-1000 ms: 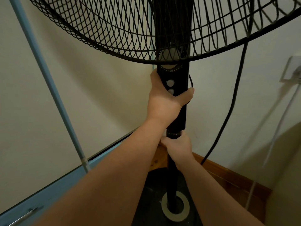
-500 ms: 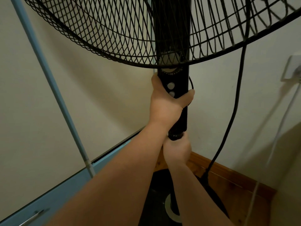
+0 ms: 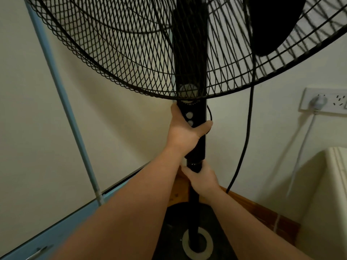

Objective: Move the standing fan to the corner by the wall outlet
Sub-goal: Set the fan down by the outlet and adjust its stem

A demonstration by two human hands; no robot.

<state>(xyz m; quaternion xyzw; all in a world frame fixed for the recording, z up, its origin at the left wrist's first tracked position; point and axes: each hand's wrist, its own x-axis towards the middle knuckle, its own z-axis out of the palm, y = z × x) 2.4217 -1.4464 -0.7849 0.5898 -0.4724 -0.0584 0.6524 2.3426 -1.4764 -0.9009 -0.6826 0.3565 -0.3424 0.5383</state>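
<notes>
The black standing fan fills the view: its wire cage [image 3: 131,59] spreads across the top and its control column [image 3: 193,111] runs down the middle. My left hand [image 3: 184,132] grips the control column just under the cage, thumb wrapped to the right. Lower down, my right hand [image 3: 201,177] is closed around the pole at its collar. The round black base [image 3: 172,231] sits low in the room corner. A white wall outlet [image 3: 336,100] is on the right wall with a white plug in it. The fan's black cord [image 3: 246,139] hangs down beside the pole.
A light blue pole [image 3: 69,113] leans along the left wall above a blue cabinet edge [image 3: 62,224]. A wooden skirting board [image 3: 253,207] runs along the right wall. A cream piece of furniture [image 3: 334,184] stands at the right, under the outlet. A white cable [image 3: 304,145] drops from the plug.
The view has shifted, bringing the wall outlet and the cream furniture into sight at the right. Both hands keep the same grip on the fan.
</notes>
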